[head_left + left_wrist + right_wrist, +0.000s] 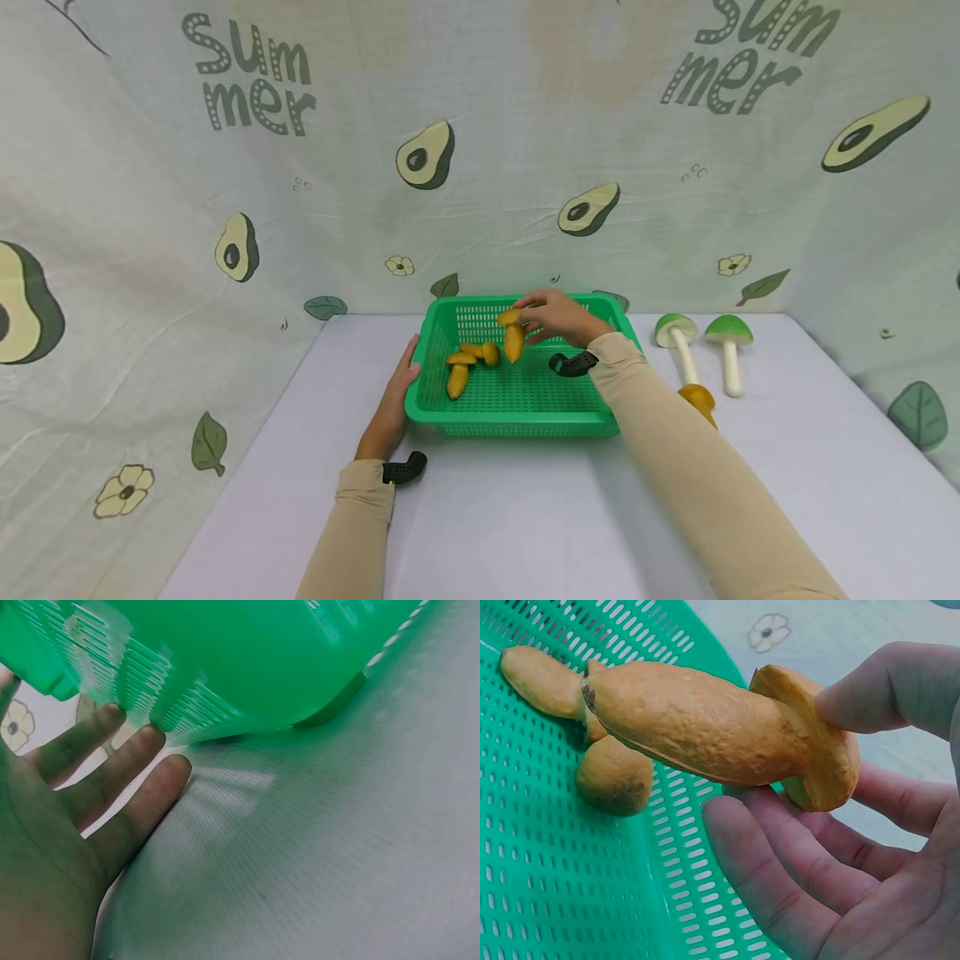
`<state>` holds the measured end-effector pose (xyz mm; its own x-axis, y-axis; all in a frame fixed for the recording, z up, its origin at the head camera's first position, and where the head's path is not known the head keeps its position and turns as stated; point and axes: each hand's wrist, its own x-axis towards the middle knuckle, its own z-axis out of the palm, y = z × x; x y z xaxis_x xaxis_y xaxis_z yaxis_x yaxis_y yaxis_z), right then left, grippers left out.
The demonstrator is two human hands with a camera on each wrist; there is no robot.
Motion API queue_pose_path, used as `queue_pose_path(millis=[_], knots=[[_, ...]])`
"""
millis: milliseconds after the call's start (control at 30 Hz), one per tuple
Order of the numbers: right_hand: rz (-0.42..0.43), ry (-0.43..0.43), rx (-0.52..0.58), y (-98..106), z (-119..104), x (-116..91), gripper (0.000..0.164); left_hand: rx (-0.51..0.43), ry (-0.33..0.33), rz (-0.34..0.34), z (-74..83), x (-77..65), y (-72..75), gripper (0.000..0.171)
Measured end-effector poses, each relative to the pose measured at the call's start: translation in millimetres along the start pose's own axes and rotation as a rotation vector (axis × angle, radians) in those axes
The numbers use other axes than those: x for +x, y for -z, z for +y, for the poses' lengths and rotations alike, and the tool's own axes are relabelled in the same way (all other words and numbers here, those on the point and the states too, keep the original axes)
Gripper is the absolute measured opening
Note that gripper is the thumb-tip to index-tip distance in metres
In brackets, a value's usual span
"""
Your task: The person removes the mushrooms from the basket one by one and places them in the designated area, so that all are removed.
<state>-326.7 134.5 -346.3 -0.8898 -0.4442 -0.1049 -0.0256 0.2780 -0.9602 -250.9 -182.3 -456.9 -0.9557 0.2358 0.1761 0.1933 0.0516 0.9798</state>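
Observation:
A green plastic basket (517,423) stands on the table. My left hand (395,400) lies along its left side, and the left wrist view shows the fingers (112,776) fairly straight against or close to the slotted wall. My right hand (558,317) holds a yellow-brown toy mushroom (513,342) by its cap above the basket, stem pointing down. In the right wrist view the thumb presses the cap of this mushroom (697,724) against the fingers. Inside the basket at the left lie an upright-looking mushroom (458,377) and another brown mushroom (490,353).
Right of the basket, two green-capped mushrooms with white stems lie on the white table (510,517): one left (684,348), one right (730,354). A brown-capped mushroom (697,397) is partly behind my right sleeve. A printed cloth (495,100) hangs behind.

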Motion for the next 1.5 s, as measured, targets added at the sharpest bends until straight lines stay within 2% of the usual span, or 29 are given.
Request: queue_pose_path(millis=[400, 567, 900, 1067, 1500], knots=[[0.039, 0.071, 0.095, 15.0, -5.8, -24.4, 0.041, -0.007, -0.007, 0.011, -1.2, -0.8, -1.3, 0.062], [0.071, 0.084, 0.095, 19.7, -4.5, -33.2, 0.046, -0.007, -0.010, 0.018, -1.6, -0.7, -1.1, 0.063], [0.089, 0.087, 0.128, 25.5, -2.4, -51.8, 0.046, 0.005, -0.015, 0.001, -0.7, 0.7, -1.1, 0.060], [0.093, 0.089, 0.103, 29.6, -2.1, -62.7, 0.048, 0.006, -0.014, -0.004, -0.6, 1.5, -1.4, 0.061], [0.160, 0.069, 0.100, 46.7, 2.0, -81.4, 0.046, 0.007, -0.002, 0.006, -1.4, 0.0, -0.4, 0.059]])
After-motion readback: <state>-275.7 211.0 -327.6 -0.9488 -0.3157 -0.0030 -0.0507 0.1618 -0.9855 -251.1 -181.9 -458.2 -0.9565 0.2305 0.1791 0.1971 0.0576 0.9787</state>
